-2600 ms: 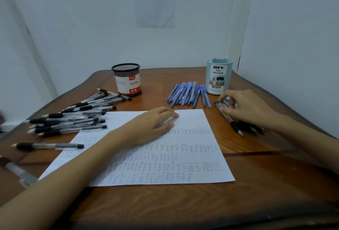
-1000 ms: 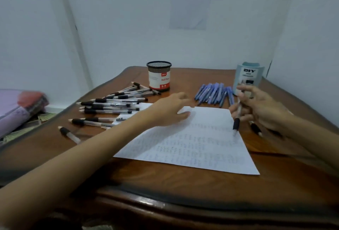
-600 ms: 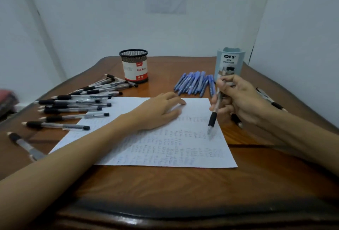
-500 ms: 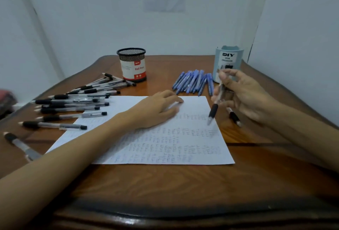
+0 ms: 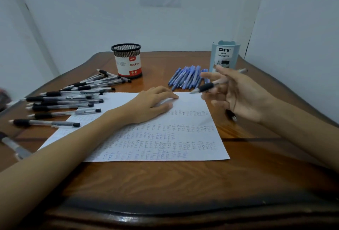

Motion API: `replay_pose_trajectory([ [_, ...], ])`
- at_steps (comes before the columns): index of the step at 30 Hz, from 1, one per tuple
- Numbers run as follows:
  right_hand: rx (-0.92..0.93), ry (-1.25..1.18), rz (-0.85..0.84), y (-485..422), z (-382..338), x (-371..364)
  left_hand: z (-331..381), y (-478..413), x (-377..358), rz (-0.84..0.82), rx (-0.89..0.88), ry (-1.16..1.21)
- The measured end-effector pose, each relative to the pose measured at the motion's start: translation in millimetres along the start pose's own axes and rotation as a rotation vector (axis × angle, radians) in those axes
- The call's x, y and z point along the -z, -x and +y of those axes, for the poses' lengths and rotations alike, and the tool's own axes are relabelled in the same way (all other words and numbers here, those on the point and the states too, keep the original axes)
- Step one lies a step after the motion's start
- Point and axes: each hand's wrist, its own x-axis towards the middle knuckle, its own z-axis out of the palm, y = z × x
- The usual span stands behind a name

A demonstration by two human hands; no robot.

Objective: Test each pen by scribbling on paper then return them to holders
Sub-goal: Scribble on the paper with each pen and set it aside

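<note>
The fingers [image 5: 211, 75] of the right hand [image 5: 244, 97] are spread and only loosely curled around a black-grip pen [image 5: 207, 87]. It lies across them with its tip aimed left, in the air just above the far right corner of the paper. The hand is blurred, so I cannot tell which fingers actually pinch the pen. So slack a hold could let it slip and drop. The left hand [image 5: 154, 103] lies flat with its fingers straight, pressing the sheet down.

The wooden table [image 5: 165, 184] looks polished, so a dropped pen would likely roll. The paper [image 5: 165, 138] carries rows of scribbles over most of its surface, with a bare strip along the far edge. A new mark made over old ones would be hard to judge. If the left hand lifts, the sheet may slide under the stroke.

2 holders stand at the far side. The DIY desk organizer [image 5: 224, 55] is just behind the right hand, and a careless swing could tip it. The mesh Ball Pens cup [image 5: 127, 61] is well clear.

The spread of black-grip pens [image 5: 64, 99] on the left overlaps the sheet's corner, and the blue pens [image 5: 187, 77] lie near the pen tip. Setting this pen down among either could mix tested with untested. 1 loose pen [image 5: 232, 116] lies under the right wrist, where the forearm could nudge it.
</note>
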Motion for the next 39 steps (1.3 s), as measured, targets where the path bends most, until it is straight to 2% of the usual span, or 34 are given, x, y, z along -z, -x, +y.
replay_pose_trajectory([
  [3,-0.002,0.095,-0.123,2,5,-5,1,0,-2,0.021,0.015,0.02],
  [9,0.14,0.45,-0.139,8,32,-11,-3,-2,-4,0.026,0.004,0.021],
  [14,0.161,0.485,-0.243,17,29,-7,-4,-2,-4,0.025,0.007,0.028],
  [18,0.206,0.664,-0.236,18,28,-3,-6,-3,-5,0.018,0.019,0.031],
  [30,0.205,0.698,-0.297,21,29,-5,-7,-3,-6,0.019,0.023,0.021],
  [39,0.201,0.701,-0.255,21,29,-5,-8,-4,-7,0.027,0.015,0.026],
])
